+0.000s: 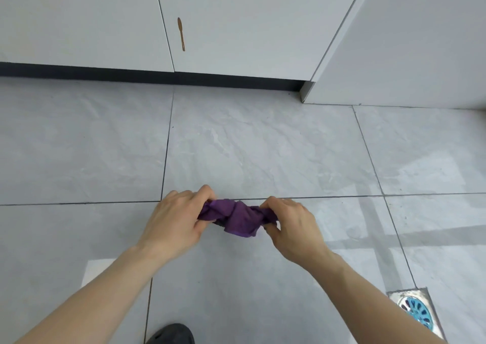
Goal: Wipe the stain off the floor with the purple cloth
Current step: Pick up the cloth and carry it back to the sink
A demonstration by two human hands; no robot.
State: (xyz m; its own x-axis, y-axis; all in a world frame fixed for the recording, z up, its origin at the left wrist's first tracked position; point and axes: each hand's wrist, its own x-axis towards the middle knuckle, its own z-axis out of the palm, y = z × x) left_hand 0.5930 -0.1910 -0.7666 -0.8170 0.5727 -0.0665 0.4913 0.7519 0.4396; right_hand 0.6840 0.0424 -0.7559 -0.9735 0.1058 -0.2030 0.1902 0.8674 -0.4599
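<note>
Head view: 1 camera looking down at 2 bare forearms over a grey tiled floor (263,154).
Purple cloth (238,218): bunched and twisted into a short rope, stretched between both hands just below centre frame, above the floor; whether it touches the tile cannot be told.
Left hand (176,220): at 9 o'clock of the cloth, fingers curled closed around the cloth's left end, thumb underneath.
Right hand (292,225): at 3 o'clock of the cloth, fingers closed on the cloth's right end, knuckles up.
Grout line (342,197): runs across the frame just behind both hands.
Cabinet doors (236,27): white, at 12 o'clock, above a dark kick strip (157,76).
Brown drip mark (181,34): on the cabinet door at 12 o'clock, well apart from the cloth.
Floor drain (416,310): square metal frame with blue grille, at 4 o'clock near the frame edge.
Dark shoe (172,334): at 6 o'clock, bottom edge.
</note>
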